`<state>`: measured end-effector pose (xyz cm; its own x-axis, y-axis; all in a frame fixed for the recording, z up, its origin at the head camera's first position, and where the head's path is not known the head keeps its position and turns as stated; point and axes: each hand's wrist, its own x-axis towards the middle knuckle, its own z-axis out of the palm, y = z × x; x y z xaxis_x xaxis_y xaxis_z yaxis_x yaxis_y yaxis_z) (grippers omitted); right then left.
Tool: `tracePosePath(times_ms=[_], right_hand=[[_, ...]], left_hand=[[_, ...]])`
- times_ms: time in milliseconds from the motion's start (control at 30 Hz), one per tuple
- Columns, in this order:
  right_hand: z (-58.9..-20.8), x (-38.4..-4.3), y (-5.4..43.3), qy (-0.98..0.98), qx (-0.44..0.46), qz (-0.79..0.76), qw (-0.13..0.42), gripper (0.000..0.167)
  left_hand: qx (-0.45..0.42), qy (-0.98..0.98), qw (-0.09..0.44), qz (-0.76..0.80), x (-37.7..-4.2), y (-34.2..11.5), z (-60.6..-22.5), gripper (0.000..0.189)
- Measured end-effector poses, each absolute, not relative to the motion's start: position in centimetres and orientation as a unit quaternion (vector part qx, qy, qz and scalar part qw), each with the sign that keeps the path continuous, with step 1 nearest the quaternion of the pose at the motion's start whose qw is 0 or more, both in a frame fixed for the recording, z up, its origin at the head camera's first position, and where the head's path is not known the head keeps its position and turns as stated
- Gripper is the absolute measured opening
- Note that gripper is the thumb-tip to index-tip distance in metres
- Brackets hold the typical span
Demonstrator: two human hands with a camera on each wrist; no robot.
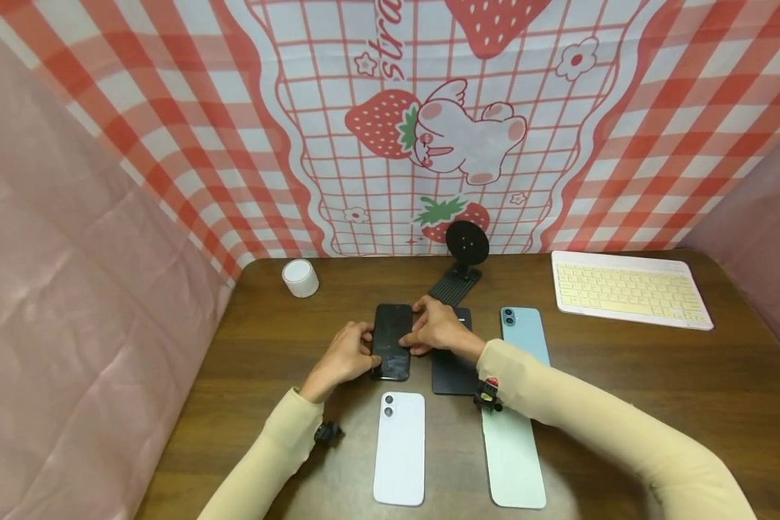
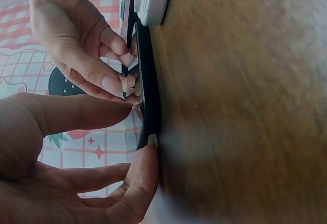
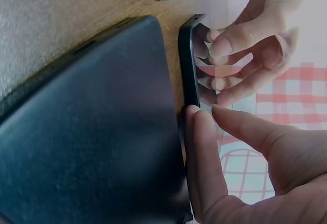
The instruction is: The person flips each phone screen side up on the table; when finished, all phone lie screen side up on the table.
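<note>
Glossy black phone point(image 1: 390, 334) (rounded corners).

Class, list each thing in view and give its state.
Black phone: glossy side up, dark
Left hand: holding the black phone's left edge
Right hand: holding its right edge
White phone: flat, back up
Blue phone: flat, back up, partly hidden
Green phone: flat, upper end hidden
Dark phone: flat, partly hidden
Stand: unfolded, upright
Keyboard: flat, keys up
White cylinder: upright

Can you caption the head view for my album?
Left grip and right grip hold a glossy black phone from opposite sides, beyond a white phone.
</note>
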<state>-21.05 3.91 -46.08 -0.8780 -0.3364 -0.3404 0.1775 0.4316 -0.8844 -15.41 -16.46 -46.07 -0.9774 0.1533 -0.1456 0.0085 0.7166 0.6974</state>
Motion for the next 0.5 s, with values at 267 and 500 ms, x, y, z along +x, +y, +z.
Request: tracePosePath(times_ms=[267,500], right_hand=[[-45.7,-21.3,4.6,0.8,-0.051,-0.536,0.267,0.071],[-45.6,-21.3,5.1,0.793,-0.061,-0.541,0.274,0.069]], left_hand=[[0.031,0.925,0.108,0.364,-15.4,-16.2,-46.0,0.072],[0.033,0.929,0.104,0.354,-15.3,-16.0,-45.8,0.072]])
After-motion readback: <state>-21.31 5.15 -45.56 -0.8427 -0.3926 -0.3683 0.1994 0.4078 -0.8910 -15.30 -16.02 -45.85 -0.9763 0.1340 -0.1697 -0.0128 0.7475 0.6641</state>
